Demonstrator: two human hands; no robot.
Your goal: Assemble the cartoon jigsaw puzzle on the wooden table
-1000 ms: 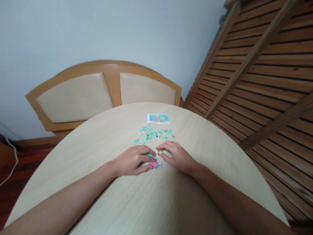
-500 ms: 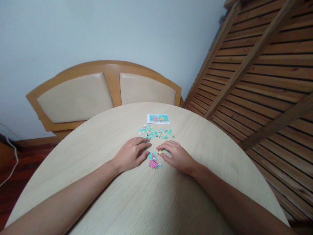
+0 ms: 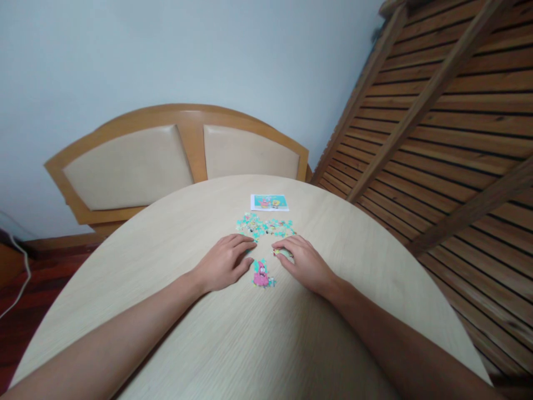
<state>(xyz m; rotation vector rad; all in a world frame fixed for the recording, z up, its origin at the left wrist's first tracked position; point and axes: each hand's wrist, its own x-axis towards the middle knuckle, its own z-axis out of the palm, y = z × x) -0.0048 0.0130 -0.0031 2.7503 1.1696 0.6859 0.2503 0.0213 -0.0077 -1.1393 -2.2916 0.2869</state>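
On the table lies a partly joined puzzle [image 3: 261, 274] with a pink figure on teal. My left hand [image 3: 227, 261] rests on the tabletop just left of it, fingers apart and nothing visible between them. My right hand [image 3: 303, 262] is up and to the right of the puzzle, its thumb and index finger around a small yellow and red puzzle piece [image 3: 276, 252]. Beyond both hands spreads a pile of loose teal and mixed-colour pieces [image 3: 264, 225]. Behind the pile lies a picture card [image 3: 270, 203] showing a pink and a yellow figure.
The round pale wooden table [image 3: 200, 344] fills the lower view. A bench back with cream panels [image 3: 129, 166] stands behind it against the wall. Slatted wood [image 3: 416, 122] rises at the right, and a white cable [image 3: 27, 272] hangs at the far left.
My right hand has moved slightly right, away from the puzzle, and the small piece at its fingertips has shifted with it. My left hand has hardly moved.
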